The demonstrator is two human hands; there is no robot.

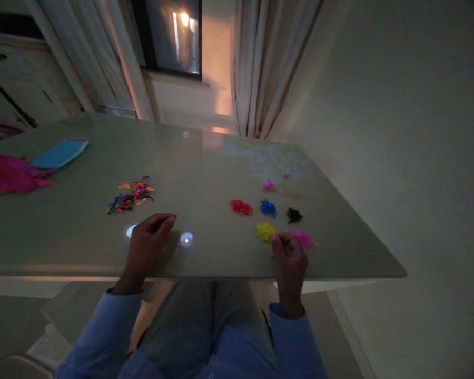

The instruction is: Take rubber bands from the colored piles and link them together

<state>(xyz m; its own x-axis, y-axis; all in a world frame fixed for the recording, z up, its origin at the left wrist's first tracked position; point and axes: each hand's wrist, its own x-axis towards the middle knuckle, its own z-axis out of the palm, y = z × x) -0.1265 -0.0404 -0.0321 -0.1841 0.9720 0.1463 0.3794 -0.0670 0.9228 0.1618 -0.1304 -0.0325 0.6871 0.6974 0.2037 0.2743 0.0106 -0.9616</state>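
My left hand (150, 245) is closed in a pinch just above the table, near a mixed pile of coloured bands (132, 196); what its fingers hold, if anything, is too small to make out. My right hand (289, 258) is also pinched, at the lower right edge of a yellow pile (265, 231) and beside a bright pink pile (302, 238); its fingertips show nothing I can name. Behind them lie a red pile (241, 207), a blue pile (268, 208) and a black pile (294, 215). A small pink clump (268, 185) sits farther back.
The glossy table (205, 173) reflects lights. At the far left lie a blue face mask (61, 153) and a crumpled pink item (16, 173). A small clear item (286, 174) is at the back right. Curtains, a window and a wall stand beyond.
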